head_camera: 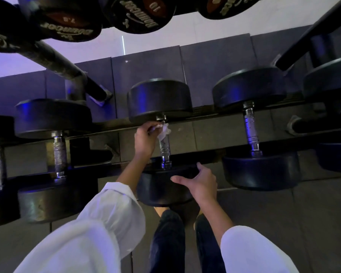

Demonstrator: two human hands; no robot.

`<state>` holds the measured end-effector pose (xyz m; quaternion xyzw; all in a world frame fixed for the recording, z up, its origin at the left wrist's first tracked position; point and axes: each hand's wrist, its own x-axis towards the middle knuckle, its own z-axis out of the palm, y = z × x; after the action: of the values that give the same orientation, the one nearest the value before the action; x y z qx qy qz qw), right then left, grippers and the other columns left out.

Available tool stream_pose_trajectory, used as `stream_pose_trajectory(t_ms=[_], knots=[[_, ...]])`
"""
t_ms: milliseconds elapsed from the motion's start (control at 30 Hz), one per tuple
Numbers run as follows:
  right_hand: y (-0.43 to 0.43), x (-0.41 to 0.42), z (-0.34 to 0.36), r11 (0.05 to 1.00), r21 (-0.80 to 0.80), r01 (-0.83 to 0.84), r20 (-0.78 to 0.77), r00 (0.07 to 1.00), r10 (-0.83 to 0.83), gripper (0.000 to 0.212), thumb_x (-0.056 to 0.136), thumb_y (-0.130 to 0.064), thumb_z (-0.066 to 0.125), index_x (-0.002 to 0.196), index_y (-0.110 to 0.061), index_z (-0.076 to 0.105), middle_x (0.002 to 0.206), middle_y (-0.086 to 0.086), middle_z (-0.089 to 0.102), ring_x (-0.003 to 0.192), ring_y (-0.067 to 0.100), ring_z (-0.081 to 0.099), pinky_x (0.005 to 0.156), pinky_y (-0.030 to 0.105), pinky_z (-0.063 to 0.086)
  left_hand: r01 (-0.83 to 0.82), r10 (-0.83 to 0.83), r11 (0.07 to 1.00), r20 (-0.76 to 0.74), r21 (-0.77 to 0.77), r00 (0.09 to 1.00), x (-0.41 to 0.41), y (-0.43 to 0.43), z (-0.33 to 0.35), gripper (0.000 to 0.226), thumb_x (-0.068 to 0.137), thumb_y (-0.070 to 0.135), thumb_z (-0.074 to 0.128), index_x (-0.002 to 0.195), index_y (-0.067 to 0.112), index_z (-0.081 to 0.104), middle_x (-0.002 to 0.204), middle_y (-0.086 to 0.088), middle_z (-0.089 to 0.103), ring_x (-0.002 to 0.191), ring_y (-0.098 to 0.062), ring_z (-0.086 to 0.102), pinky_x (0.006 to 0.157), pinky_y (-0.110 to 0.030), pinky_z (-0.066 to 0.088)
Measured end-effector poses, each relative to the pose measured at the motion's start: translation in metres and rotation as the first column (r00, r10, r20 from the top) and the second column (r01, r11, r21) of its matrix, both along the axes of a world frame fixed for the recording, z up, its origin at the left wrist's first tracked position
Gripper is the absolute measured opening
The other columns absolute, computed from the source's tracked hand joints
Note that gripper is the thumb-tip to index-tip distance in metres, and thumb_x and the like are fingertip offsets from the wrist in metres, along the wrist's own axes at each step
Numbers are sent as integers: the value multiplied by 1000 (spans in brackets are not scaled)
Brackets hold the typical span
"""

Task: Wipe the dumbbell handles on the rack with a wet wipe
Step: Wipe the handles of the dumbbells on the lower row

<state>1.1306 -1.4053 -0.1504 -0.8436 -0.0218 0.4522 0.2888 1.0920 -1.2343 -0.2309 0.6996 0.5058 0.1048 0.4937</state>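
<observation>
dumbbells [161, 142] lie side by side across rack rails [205, 117].

The handle [164, 146] is boxed in between its two fat heads [159, 99], so I get little room. Right side's wide open before the next dumbbell [251, 127].
</observation>
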Motion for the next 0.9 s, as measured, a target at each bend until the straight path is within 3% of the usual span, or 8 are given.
stream_pose_trajectory(t_ms=[167, 300, 500, 567, 667, 733, 833, 900], knots=[[-2, -2, -3, 1000, 10, 0, 18, 1000, 0, 85, 66, -35, 81, 136, -6, 42, 133, 10, 53, 126, 24, 46, 97, 33, 41, 374, -306, 804, -218, 463, 927, -7, -1, -5, 22, 80, 8, 55, 90, 12, 74, 98, -7, 68, 89, -30, 59, 74, -29, 46], [-2, -3, -5, 1000, 9, 10, -2, 1000, -10, 90, 66, -37, 81, 139, -7, 38, 136, 10, 51, 128, 24, 45, 98, 34, 41, 578, -507, 674, -282, 459, 815, -22, -8, -9, 34, 84, 33, 49, 99, 12, 71, 107, -8, 67, 91, -25, 66, 73, -30, 55], [-3, -3, -7, 1000, 13, 10, 4, 1000, -10, 84, 66, -36, 81, 135, -7, 43, 133, 9, 53, 127, 25, 46, 97, 34, 41, 714, -579, 476, -428, 513, 694, -1, 10, -8, 25, 83, 21, 51, 89, 11, 73, 97, -8, 69, 84, -33, 63, 60, -36, 58], [-3, -3, -6, 1000, 15, 6, 8, 1000, -6, 85, 66, -37, 81, 135, -7, 43, 133, 10, 53, 126, 25, 46, 97, 34, 41, 828, -685, 298, -497, 475, 532, -9, 3, -11, 21, 82, 16, 54, 91, 11, 72, 98, -8, 69, 89, -29, 64, 62, -35, 58], [-4, -2, -5, 1000, 16, -1, 15, 1000, 1, 85, 65, -38, 81, 134, -6, 43, 133, 10, 53, 126, 25, 46, 97, 33, 40, 988, -794, -7, -601, 153, 87, -17, 6, -10, 31, 91, 9, 52, 120, 14, 60, 125, -5, 56, 120, -23, 49, 90, -37, 49], [-4, -1, -5, 1000, 13, -12, 13, 1000, 11, 83, 66, -38, 80, 133, -6, 44, 133, 9, 53, 127, 24, 45, 97, 32, 40, 973, -786, -65, -612, 222, 87, -2, 19, 1, 32, 88, 6, 46, 114, 13, 65, 119, -6, 61, 116, -25, 53, 87, -41, 51], [-4, -2, -7, 1000, 17, -21, 16, 1000, 21, 82, 66, -39, 81, 132, -7, 45, 132, 8, 54, 127, 24, 46, 96, 32, 40, 938, -699, 29, -664, 345, 266, 15, 40, -4, 31, 80, 7, 44, 97, 8, 71, 104, -13, 69, 102, -30, 64, 81, -41, 56], [-4, -2, -7, 1000, 10, -24, 20, 1000, 24, 84, 65, -40, 81, 133, -6, 44, 133, 9, 53, 127, 24, 46, 97, 32, 41, 958, -717, -44, -677, 282, 166, 0, 30, -14, 38, 87, 23, 36, 103, 11, 69, 110, -12, 67, 107, -29, 63, 87, -41, 54]])
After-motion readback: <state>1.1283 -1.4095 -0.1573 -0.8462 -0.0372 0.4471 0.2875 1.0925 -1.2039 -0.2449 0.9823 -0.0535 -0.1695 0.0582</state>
